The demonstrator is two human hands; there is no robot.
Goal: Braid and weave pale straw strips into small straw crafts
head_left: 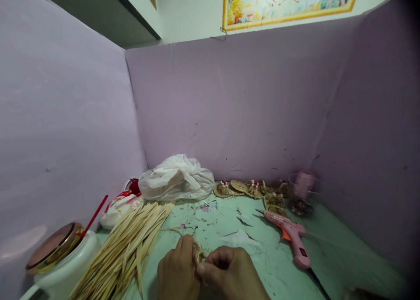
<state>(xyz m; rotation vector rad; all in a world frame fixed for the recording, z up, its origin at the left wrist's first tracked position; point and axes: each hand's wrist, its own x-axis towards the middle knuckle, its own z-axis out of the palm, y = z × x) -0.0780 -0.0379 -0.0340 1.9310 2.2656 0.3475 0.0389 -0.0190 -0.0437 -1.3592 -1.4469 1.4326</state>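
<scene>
Low in the middle of the view, my left hand (179,267) is closed around a small piece of braided straw (198,252). My right hand (229,269) pinches the same piece from the right, thumb and forefinger together at its edge. Most of the braid is hidden behind my fingers. Left of my hands lies a bundle of long, flat, pale straw strips (127,243). A pink glue gun (290,234) with an orange trigger rests on the table to the right, its nozzle pointing to the upper left.
Woven straw pieces with red and white beads (226,188) line the back edge. Beside them stands a clear cup (303,186), blurred. A white plastic bag (179,177) sits at the back. A white jug (65,258) is at left. Pale purple panels (236,103) enclose the green table (213,225).
</scene>
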